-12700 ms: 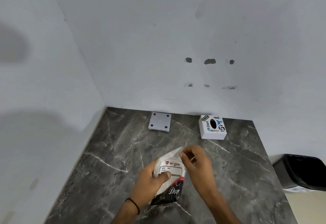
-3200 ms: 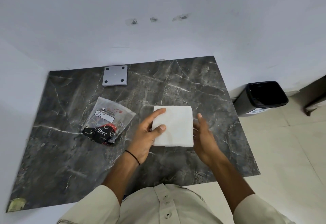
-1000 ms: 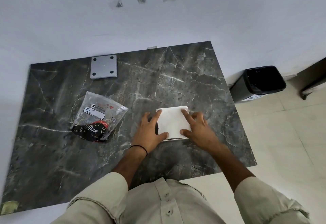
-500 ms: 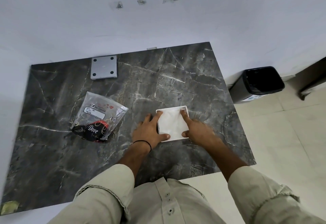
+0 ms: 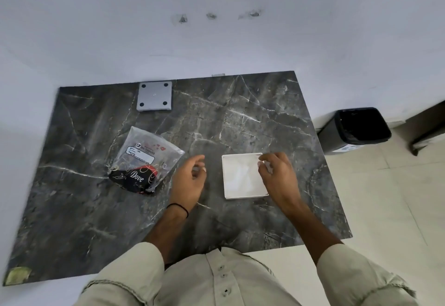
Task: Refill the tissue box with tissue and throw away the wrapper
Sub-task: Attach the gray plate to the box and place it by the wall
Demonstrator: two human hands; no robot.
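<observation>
Neither grip is holding anything: left hand is hovering loosely curled beside the tissue box, right hand is resting fingertips on its far corner. Tissue looks seated inside (lid lying apart); wrapper is waiting left of it, bin unused.

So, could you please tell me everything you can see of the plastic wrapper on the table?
The clear plastic wrapper lies flat, crumpled and apparently empty on the dark marble table, left of the left hand, which is not touching it. It bears a white label with red print; its black-and-red lower end reads "Dove". Nothing rests on it.
</observation>
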